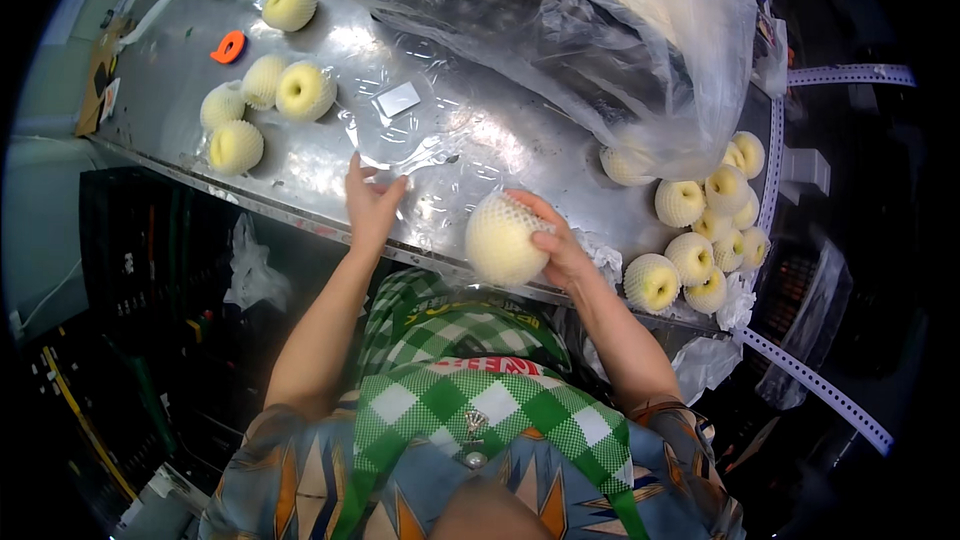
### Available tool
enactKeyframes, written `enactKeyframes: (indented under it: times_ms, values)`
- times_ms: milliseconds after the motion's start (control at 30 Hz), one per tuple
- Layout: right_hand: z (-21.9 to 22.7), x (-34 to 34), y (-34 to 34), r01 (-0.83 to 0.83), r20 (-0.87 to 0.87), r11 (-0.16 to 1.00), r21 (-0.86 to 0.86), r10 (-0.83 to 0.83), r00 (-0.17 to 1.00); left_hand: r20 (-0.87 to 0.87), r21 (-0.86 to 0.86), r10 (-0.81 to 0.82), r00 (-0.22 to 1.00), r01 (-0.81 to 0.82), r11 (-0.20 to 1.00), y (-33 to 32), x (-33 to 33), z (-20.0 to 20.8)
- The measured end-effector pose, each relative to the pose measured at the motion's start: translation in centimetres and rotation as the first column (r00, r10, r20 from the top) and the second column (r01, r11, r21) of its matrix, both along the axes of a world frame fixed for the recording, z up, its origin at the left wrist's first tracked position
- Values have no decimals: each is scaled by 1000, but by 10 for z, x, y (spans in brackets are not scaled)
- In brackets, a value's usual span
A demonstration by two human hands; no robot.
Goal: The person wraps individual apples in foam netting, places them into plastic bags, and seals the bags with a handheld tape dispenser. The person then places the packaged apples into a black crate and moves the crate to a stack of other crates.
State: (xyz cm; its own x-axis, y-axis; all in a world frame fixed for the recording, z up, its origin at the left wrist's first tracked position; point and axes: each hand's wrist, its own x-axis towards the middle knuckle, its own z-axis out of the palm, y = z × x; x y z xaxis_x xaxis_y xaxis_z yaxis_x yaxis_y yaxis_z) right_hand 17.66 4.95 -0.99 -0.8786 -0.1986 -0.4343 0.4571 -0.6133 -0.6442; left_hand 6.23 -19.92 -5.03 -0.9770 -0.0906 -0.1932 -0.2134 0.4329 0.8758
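Note:
My right hand [556,243] is closed around a large round fruit in a white foam net [503,240], held above the table's near edge. To its left, my left hand [372,202] has its fingers apart and nothing clearly gripped. Its fingertips are beside a clear plastic sheet or bag [420,158] spread on the metal table [310,165]; whether they touch it I cannot tell. A small white card [396,100] rests on that plastic.
Several netted pale-yellow fruits [304,92] sit on the left, near an orange ring-like piece [229,47]. More netted fruits [690,258] crowd the right edge. A large clear plastic bag [560,60] covers the far side. Crumpled white plastic [738,302] lies at the right corner.

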Motion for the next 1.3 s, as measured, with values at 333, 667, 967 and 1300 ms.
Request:
enactKeyframes:
  times_ms: [333,667,967,1300]
  values:
    - [-7,1,-7,-82,64,996,28,80,995,310,346,132,941,-241,907,13,-16,-2]
    - [-18,-2,-19,-131,112,988,-76,139,984,343,421,309,887,-439,794,24,-22,-37]
    - [2,7,-31,96,184,935,-342,-34,982,-111,-65,75,991,-83,994,-26,-81,-6]
    - [30,5,-64,372,318,854,-364,-262,911,116,633,-348,930,201,748,10,63,67]
